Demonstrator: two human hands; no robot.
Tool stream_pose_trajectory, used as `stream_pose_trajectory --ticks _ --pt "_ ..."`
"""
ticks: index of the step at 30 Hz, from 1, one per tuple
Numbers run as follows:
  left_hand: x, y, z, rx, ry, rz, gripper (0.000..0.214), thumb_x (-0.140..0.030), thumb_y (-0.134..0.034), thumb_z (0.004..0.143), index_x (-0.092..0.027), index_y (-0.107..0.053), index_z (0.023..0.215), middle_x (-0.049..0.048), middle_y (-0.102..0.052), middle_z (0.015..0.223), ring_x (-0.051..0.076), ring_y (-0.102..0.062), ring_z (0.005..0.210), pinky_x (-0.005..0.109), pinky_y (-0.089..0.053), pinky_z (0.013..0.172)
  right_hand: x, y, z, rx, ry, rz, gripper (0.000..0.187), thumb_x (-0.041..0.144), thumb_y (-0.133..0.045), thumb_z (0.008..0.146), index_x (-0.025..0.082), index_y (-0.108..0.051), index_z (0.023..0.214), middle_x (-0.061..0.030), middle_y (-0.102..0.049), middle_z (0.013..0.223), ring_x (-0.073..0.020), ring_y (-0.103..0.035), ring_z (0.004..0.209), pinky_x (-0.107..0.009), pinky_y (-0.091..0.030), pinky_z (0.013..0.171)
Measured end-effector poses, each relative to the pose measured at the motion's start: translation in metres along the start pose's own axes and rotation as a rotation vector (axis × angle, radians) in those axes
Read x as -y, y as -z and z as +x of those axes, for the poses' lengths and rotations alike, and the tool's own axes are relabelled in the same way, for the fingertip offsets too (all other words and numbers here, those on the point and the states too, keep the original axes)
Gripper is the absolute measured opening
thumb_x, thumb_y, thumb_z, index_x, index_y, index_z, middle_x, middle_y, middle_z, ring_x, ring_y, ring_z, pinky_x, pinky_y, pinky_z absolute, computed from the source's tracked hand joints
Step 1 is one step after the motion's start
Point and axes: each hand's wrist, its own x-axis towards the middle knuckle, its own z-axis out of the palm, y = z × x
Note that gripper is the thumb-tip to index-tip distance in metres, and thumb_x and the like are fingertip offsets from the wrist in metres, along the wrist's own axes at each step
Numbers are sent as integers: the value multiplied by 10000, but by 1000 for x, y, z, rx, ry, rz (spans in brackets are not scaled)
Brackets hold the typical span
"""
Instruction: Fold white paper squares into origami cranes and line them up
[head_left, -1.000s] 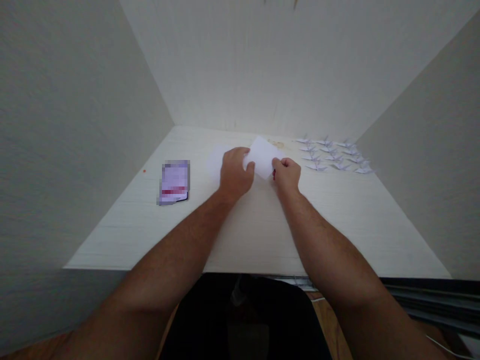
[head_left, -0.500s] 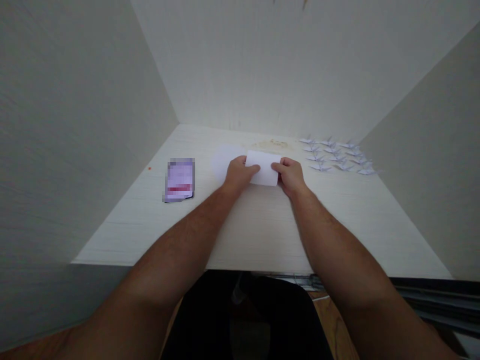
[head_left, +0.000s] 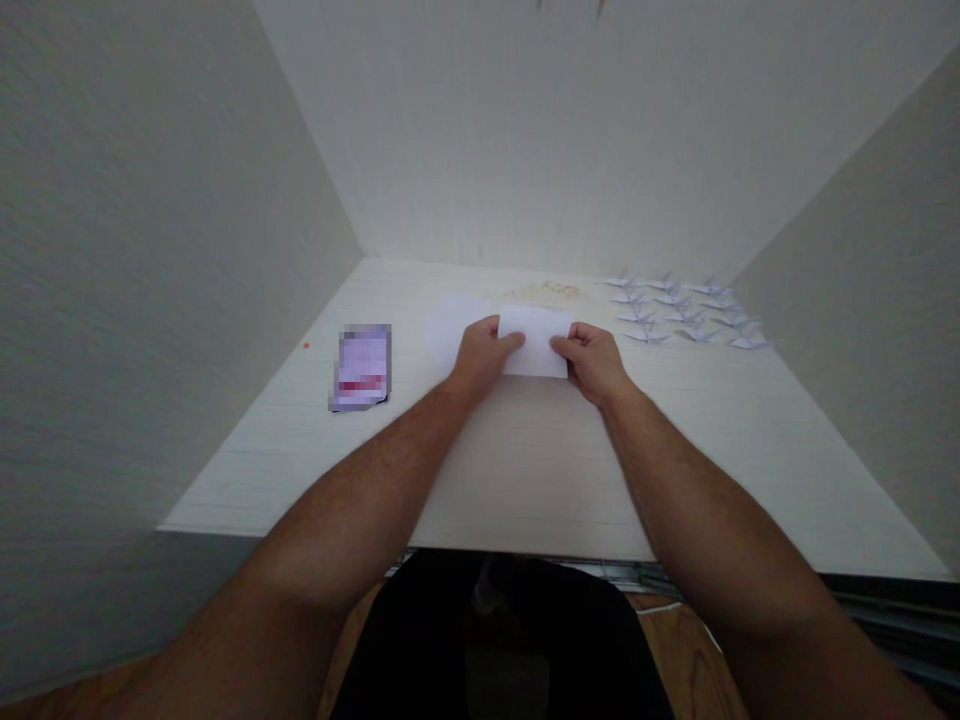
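- White paper (head_left: 535, 338), one small flat sheet, is between the person's two hands, over the pale counter (head_left: 525, 460). I cannot tell if its bottom edge touches the counter.
- The left hand (head_left: 484, 350) pinches the left side of the white paper. Its thumb is on top, and its other fingers are mostly hidden.
- The right hand (head_left: 596, 360) pinches the right side of the white paper in the same way, with its thumb on top too.
- Just left of the white paper, and partly behind the left hand, is a pale patch (head_left: 448, 325). Its edges are too faint to tell what it is.
- Well to the left of the white paper lies a flat purple thing (head_left: 364, 362), all blurry squares with a bit of red.
- Even more to the left is a tiny red dot (head_left: 306, 345).
- Just past the white paper is a yellowish mark (head_left: 559, 290).
- To the right of the white paper, little folded paper birds (head_left: 679, 312) sit in rows.
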Motion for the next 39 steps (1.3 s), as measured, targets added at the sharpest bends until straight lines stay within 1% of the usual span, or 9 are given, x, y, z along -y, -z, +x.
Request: stream_pose_trajectory --ticks 5,7,9,11,16,24,28,33,39 --pt "-2 -2 -1 9 3 -101 306 -293 -792 606 -145 -718 864 62 -743 841 191 -652 711 361 -537 738 0 0 4 -12 4 13 267 317 -783 604 206 -556 692 63 -581 570 -100 -517 495 -236 -420 494" --pt "-3 -1 0 -23 -1 -135 306 -279 -787 601 -142 -715 865 65 -747 842 195 -659 716 367 -539 745 3 0 5 -54 43 68 264 328 -748 648 217 -626 853 74 -585 579 -105 -516 483 -231 -420 470" --pt "-4 0 1 -78 14 -142 309 -257 -774 595 -139 -709 872 69 -749 850 206 -670 736 370 -540 756 6 0 4 -34 86 106 438 278 -697 668 252 -641 1102 75 -642 652 -104 -522 480 -222 -421 449" --pt "-6 0 2 -97 40 -148 323 -248 -760 594 -137 -707 893 78 -754 862 236 -691 786 387 -546 777 8 -1 3 10 129 88 566 213 -687 635 291 -620 1191 47 -724 842 -103 -583 557 -213 -459 470" --pt "-10 0 2 -80 98 -201 366 -188 -725 607 -128 -692 966 98 -759 888 275 -715 865 426 -562 835 6 -2 1 87 183 -1 332 198 -683 643 241 -705 972 4 -735 1022 -112 -636 713 -221 -544 544" --pt "-16 0 -1 0 133 -179 386 -152 -700 627 -132 -661 1011 114 -751 993 224 -715 783 383 -579 774 9 0 -1 140 124 45 299 365 -824 650 213 -682 865 7 -710 779 -159 -709 759 -226 -537 564" --pt "-20 4 -2 73 179 -238 349 -335 -653 725 -124 -664 1003 139 -747 956 250 -734 776 390 -579 739 15 0 -3 73 92 161 377 458 -836 634 227 -583 792 33 -673 772 -145 -696 724 -210 -497 522" --pt "-26 11 2 73 240 -203 568 -639 -479 820 -127 -713 896 178 -751 910 323 -734 826 393 -564 604 16 2 -4 97 56 162 326 404 -784 651 224 -528 741 35 -642 723 -131 -649 654 -199 -436 469" --pt "-23 6 1 136 221 -41 432 -562 -650 741 -134 -700 770 136 -705 743 269 -670 667 347 -505 527 11 1 -2 158 33 102 273 361 -765 640 211 -549 715 28 -635 664 -136 -640 621 -195 -404 445"
